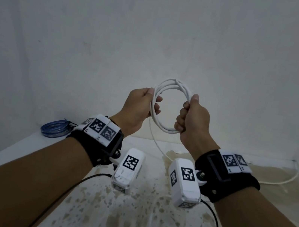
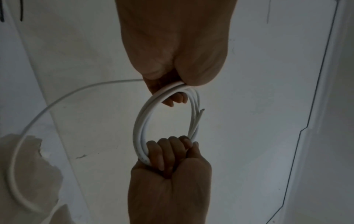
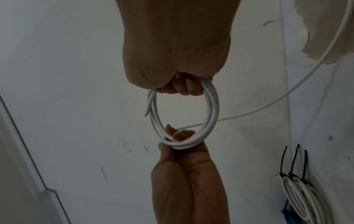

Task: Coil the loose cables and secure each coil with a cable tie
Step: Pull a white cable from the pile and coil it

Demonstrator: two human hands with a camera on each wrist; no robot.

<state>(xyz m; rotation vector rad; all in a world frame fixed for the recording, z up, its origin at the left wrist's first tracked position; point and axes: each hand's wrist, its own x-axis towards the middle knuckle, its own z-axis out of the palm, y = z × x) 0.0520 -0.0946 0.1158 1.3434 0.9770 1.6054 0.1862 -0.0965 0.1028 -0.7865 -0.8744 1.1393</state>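
Two hands hold a partly wound white cable coil above a stained white table.

Stained white table (image 1: 146,221) lies below; the white cable coil (image 1: 168,104) is raised over it, before the wall. Left hand (image 1: 137,107) curls its fingers round the coil's left side; right hand (image 1: 193,118) is fisted tight round the right side. An uncoiled tail (image 1: 156,144) trails down onto the table. Blue cable coil (image 1: 55,129) and a tied white coil (image 3: 304,195) with black cable ties (image 3: 294,160) lie far left.
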